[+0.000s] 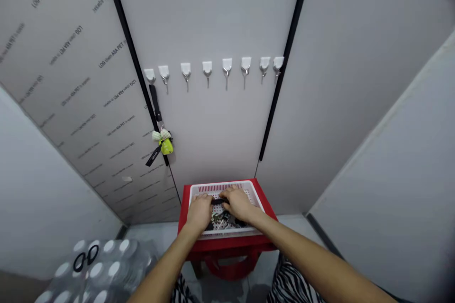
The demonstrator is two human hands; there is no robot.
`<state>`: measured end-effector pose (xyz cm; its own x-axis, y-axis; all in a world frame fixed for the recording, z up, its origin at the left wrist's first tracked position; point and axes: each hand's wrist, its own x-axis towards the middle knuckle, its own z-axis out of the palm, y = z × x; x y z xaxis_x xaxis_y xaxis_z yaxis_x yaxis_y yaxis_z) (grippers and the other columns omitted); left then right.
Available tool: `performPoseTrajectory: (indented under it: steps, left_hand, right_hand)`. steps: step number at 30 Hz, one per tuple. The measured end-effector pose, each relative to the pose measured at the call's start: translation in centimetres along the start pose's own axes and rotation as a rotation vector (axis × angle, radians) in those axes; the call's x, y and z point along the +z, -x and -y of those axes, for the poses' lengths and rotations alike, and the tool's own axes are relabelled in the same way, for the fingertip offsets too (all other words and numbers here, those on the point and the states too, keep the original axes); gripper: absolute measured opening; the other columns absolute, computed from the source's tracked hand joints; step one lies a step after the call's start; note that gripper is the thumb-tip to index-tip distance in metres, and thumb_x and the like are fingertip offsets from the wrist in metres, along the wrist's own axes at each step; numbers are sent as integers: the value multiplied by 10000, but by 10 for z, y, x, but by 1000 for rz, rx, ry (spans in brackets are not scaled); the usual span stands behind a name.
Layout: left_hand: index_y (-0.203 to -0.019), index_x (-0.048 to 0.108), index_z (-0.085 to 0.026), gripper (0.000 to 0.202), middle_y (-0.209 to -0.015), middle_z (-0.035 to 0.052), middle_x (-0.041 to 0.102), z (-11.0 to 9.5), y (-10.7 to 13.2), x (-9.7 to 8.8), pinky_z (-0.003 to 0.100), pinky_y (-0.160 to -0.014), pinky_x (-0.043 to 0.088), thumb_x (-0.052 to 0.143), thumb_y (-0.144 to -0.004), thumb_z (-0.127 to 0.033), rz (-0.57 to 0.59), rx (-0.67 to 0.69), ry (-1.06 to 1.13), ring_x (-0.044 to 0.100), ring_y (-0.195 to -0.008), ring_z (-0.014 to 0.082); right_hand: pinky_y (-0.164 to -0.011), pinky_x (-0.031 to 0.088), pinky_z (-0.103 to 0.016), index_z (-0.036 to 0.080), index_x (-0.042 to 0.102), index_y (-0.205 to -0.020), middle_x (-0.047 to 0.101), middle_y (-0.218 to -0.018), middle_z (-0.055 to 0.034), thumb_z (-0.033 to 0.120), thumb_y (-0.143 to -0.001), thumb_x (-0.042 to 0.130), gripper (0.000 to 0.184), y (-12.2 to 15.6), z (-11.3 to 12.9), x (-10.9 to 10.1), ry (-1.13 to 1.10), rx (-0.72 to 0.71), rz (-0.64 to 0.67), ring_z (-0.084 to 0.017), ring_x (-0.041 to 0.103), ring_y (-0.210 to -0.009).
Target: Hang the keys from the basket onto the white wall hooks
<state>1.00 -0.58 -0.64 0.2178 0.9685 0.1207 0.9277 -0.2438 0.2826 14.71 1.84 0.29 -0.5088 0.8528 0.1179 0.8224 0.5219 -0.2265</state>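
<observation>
Between the fingertips of the left hand (200, 209) and the right hand (239, 202), a black strap (217, 201), running roughly crosswise inside a white basket (231, 233). Right thumb and forefinger closed on the strap's right end. Left fingertips at the opposite end, touching or nearly so; impossible to tell whether pinched tight or merely resting there. Backs of both hands upward.

Just below the fingers, on the near side, a loose heap of small items (223, 221), dark, silvery and greenish bits mixed, too small to make out singly. Beneath basket and fingers alike, a red stand (266, 201), with a red loop (229, 272) at the near side.

Well beyond the fingertips, on a pale wall panel (223, 128), a row of eight hooks (227, 64) with white backing plates. From the leftmost, ahead and to the left of the left fingers, a hanging band (155, 99), black, with a yellow-green charm (166, 147) and a black tag (153, 155) at the bottom.

Well to the left of the fingers and nearer the body, white-capped bottles (117, 270), with black-handled scissors (86, 259) on top. Also nearer the body, zebra-striped trousers (295, 281).
</observation>
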Motion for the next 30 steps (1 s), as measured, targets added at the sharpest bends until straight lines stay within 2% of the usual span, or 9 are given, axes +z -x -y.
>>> performPoseTrajectory:
  steps: [4,9,12,16,19,24,26,30]
  left_hand:
    - [-800,516,-162,187,-824,43,535,-1,-1,-9,249,-710,338,394,-658,-163,-78,12,203,463,-790,139]
    - [-736,517,-165,143,-721,19,528,-8,-8,-34,233,-663,348,414,-636,-164,-178,61,403,465,-707,117]
    - [-732,499,-159,135,-659,6,521,-11,-16,-46,232,-626,359,429,-622,-193,-205,7,587,470,-638,107]
    - [-801,443,-139,216,-678,10,510,-9,-28,-52,223,-620,375,450,-603,-225,-315,-85,981,482,-634,96]
    - [-819,428,-127,253,-664,10,506,-5,-30,-52,228,-618,381,461,-595,-240,-367,-137,1154,482,-610,92]
    - [-736,481,-117,196,-720,46,541,-2,-32,-61,240,-665,378,492,-567,-214,-400,-117,1217,498,-677,114]
    - [-739,490,-122,190,-731,47,551,-1,-38,-74,240,-672,376,491,-566,-200,-475,-89,1213,503,-686,116]
    - [-749,503,-126,185,-698,36,559,7,-58,-111,233,-636,379,478,-578,-190,-656,-75,1150,503,-649,113]
  right_hand:
    - [-668,302,-267,197,559,-802,558,-785,-46,209,-608,454,222,-1,-1,-1,-76,-27,-26,-178,431,-784]
    - [-599,324,-216,161,547,-707,556,-665,-11,186,-617,427,152,-4,-2,-6,-415,-36,-99,-117,453,-638]
    - [-569,335,-203,146,538,-701,550,-644,-3,193,-623,418,150,-6,2,-14,-654,-18,-115,-101,458,-598]
    - [-525,338,-201,130,524,-707,524,-589,8,229,-618,431,162,-15,9,-28,-900,39,-156,-86,439,-530]
    - [-511,341,-202,125,505,-665,483,-529,24,245,-611,440,147,-28,15,-44,-1049,48,-209,-75,414,-489]
    - [-501,339,-199,122,489,-622,471,-501,29,245,-592,450,133,-65,35,-83,-1143,46,-314,-68,408,-479]
    - [-484,332,-195,122,487,-605,463,-478,33,236,-585,450,121,-82,49,-100,-1137,13,-333,-65,403,-464]
    - [-444,319,-187,132,465,-548,433,-428,49,227,-583,431,107,-115,81,-132,-1144,-73,-363,-54,381,-416]
